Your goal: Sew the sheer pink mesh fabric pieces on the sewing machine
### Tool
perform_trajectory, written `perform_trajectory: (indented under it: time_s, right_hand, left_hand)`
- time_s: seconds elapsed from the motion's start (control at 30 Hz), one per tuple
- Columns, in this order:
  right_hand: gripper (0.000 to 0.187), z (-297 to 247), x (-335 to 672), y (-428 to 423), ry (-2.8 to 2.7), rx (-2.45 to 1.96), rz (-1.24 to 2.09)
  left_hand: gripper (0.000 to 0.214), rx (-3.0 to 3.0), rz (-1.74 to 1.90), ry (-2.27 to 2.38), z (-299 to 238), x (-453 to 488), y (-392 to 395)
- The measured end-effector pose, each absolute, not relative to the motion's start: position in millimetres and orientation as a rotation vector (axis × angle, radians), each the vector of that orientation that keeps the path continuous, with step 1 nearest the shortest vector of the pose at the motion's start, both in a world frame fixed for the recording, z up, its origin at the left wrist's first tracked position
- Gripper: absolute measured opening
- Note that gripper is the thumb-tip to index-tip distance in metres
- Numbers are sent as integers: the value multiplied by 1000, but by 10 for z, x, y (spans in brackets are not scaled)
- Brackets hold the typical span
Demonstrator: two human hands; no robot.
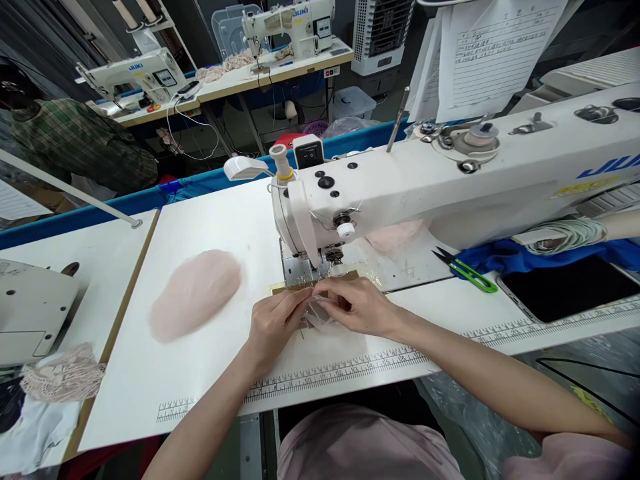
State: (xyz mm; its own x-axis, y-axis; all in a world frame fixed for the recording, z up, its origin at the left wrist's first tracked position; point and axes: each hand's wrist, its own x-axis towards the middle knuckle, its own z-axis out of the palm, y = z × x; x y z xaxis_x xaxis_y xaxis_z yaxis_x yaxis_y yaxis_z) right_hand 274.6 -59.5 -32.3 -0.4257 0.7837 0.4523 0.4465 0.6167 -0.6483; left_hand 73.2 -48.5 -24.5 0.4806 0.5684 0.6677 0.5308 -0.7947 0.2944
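Both hands meet just in front of the needle area of a white sewing machine (pixel 390 173). Between them is a piece of thin, sheer fabric (pixel 319 315). My left hand (pixel 274 323) pinches its left side with thumb and forefinger. From the other side, my right hand (pixel 357 305) pinches the same fabric, fingertips close to the left ones. Under the presser foot area lies a brown strip (pixel 293 288) on the machine bed, partly covered by my hands. A pile of pale pink sheer fabric (pixel 197 293) rests on the table to the left.
Green-handled thread snips (pixel 467 270) and a dark-screened phone (pixel 570 287) lie at the right, beside blue cloth (pixel 615 253). A printed ruler (pixel 345 370) runs along the front edge. More pink fabric (pixel 395 235) sits behind the needle. A person in a plaid shirt (pixel 85 143) is at the far left.
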Motion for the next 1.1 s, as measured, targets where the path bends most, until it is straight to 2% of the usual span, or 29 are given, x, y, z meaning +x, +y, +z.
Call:
perform_trajectory:
  time_s: [0.17, 0.37, 0.47, 0.53, 0.6, 0.7, 0.77, 0.83, 1.0, 1.1]
  right_hand:
    - [16, -353, 2732, -575, -2056, -894, 367]
    - [13, -366, 2814, -570, -2128, -754, -227]
    - [17, -312, 2859, -594, -2161, -674, -322]
    - [12, -217, 2885, -612, -2163, -661, -145]
    - [9, -80, 2914, -618, -2164, -725, 261]
    - [13, 108, 2951, -575, -2146, -973, 983]
    - [15, 140, 2942, -514, -2173, -1140, 1187]
    - [16, 73, 2890, -450, -2224, -1307, 1097]
    - [21, -256, 2691, -390, -2322, -1605, 492]
    - [26, -347, 2643, -389, -2365, -1682, 310]
  left_hand:
    - [5, 2736, 1268, 1006, -267, 719, -470]
    - [11, 2719, 1254, 1015, -288, 734, -492]
    - [8, 2558, 1237, 1031, -236, 757, -539]
    - [4, 2375, 1165, 1023, -182, 765, -574]
    - [7, 2084, 975, 1011, -132, 769, -604]
    - [19, 1691, 615, 978, -122, 787, -621]
    - [21, 1693, 507, 1046, -174, 809, -608]
    - [18, 1931, 523, 1209, -256, 831, -578]
    - [10, 2649, 710, 1350, -407, 827, -494]
    - [21, 2832, 780, 1364, -399, 811, -490]
